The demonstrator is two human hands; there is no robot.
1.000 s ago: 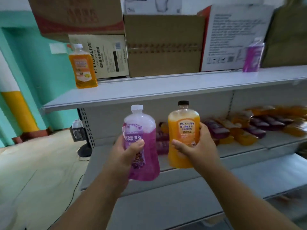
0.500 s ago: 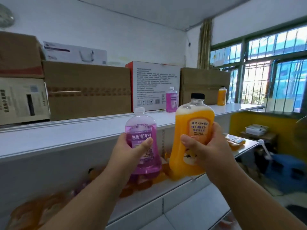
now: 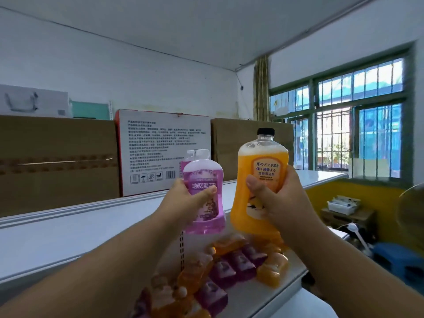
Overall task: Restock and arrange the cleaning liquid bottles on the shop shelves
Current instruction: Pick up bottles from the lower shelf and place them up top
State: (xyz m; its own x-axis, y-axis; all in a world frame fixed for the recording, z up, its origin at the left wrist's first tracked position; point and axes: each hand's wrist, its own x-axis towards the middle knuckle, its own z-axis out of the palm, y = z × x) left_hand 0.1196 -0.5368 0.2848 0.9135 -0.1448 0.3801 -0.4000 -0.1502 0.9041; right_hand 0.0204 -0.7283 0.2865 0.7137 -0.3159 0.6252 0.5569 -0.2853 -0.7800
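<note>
A long brown corrugated cardboard box (image 3: 55, 161) stands at the far left on the white upper shelf (image 3: 68, 228), with a white printed carton with red edges (image 3: 164, 150) just beside it and another brown cardboard box (image 3: 231, 138) further right. The left hand (image 3: 183, 203) is wrapped around a clear plastic bottle of purple cleaning liquid with a white cap (image 3: 205, 191), thumb across the front label and fingers behind, holding it upright in the air in front of the upper shelf. Directly behind it, a second purple bottle (image 3: 188, 157) stands on that shelf, mostly hidden. To the right, the right hand (image 3: 275, 196) grips a larger clear plastic bottle of orange cleaning liquid with a black cap (image 3: 261, 173), thumb pressed on the label, also upright and held slightly higher. The two held bottles are near each other but apart. Below them, on the white lower shelf (image 3: 291, 274), purple and orange bottles lying flat (image 3: 231, 262) sit in rows, touching. At the far right, a green-framed barred window (image 3: 344, 125) fills the wall.
</note>
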